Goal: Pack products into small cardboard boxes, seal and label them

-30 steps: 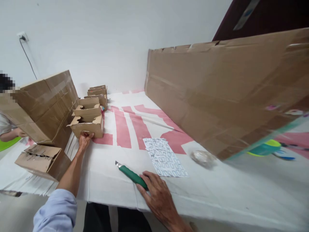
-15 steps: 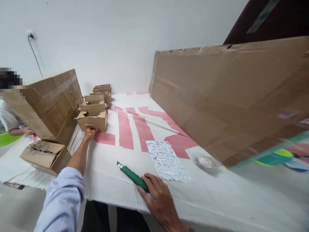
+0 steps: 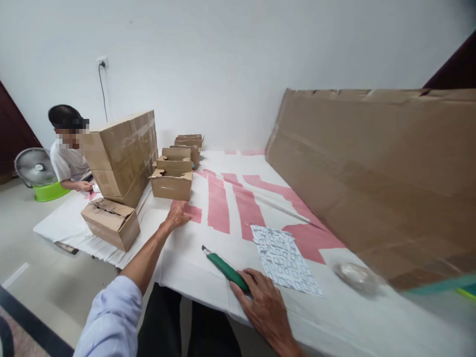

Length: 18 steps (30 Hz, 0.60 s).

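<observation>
My left hand (image 3: 177,215) is over the cloth just in front of the nearest open carton (image 3: 172,188), apart from it; its fingers are bent and partly hidden. Several open cartons stand in a row behind that one. My right hand (image 3: 265,302) rests near the table's front edge with its fingers over the rear end of a green utility knife (image 3: 227,270). The knife's blade points away to the left. A sheet of outlined stickers (image 3: 284,258) lies to the right of the knife, and a clear roll of tape (image 3: 356,276) lies further right.
A closed small box (image 3: 107,220) and stacked cartons (image 3: 128,153) stand at the left. A large cardboard panel (image 3: 372,173) borders the right. Beyond the stack sits a person (image 3: 70,161) beside a fan (image 3: 36,167). Red patches mark the white cloth (image 3: 193,277).
My left hand has come away from the front of the nearest open carton, toward me and right. The view has turned left, showing the person and fan. My right hand stays at the knife.
</observation>
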{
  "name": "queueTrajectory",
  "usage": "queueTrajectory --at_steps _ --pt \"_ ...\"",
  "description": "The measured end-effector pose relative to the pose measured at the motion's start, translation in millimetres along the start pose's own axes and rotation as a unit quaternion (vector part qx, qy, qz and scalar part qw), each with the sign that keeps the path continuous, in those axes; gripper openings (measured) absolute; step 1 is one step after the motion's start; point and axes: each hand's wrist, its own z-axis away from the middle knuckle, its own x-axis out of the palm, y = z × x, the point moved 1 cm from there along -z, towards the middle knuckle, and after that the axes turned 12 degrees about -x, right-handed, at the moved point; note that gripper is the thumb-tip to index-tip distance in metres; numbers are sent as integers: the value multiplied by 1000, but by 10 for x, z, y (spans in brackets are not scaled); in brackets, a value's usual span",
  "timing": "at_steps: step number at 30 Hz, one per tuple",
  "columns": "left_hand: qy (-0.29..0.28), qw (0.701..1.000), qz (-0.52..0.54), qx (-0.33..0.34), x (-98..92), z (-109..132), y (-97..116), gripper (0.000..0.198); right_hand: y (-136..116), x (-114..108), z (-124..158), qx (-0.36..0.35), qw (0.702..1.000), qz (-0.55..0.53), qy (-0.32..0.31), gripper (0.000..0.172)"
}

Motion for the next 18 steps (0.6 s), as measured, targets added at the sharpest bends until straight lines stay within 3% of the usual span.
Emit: queueTrajectory --at_steps 2,4,6,7,9,11,14,16,18 --pt "23 999 -7 22 -112 326 122 48 -1 6 -4 0 1000 1 -1 47" --pt "62 997 -8 48 -378 672 173 49 -3 13 -7 0 1000 -1 -2 46" --pt "132 990 -9 58 -811 982 105 46 -6 23 -9 1 1000 -5 -4 45" --pt "203 977 -26 56 -1080 1109 24 41 -6 31 -9 3 1000 -6 -5 44" --pt "318 946 -53 -6 -1654 1290 -217 39 -7 47 -10 8 1000 -7 -6 42" --pt "392 907 -38 -151 -2179 1387 -517 49 -6 62 -12 13 1000 -4 -8 41" --pt "402 880 -2 -251 -2666 1453 -891 71 -7 77 -22 13 1000 -1 -12 38" --pt "375 882 26 -283 -2764 1493 -1052 72 -8 84 -28 13 1000 -2 -12 35" --pt "353 887 47 -292 -2730 1547 -1139 71 -9 93 -31 15 1000 -3 -13 33"
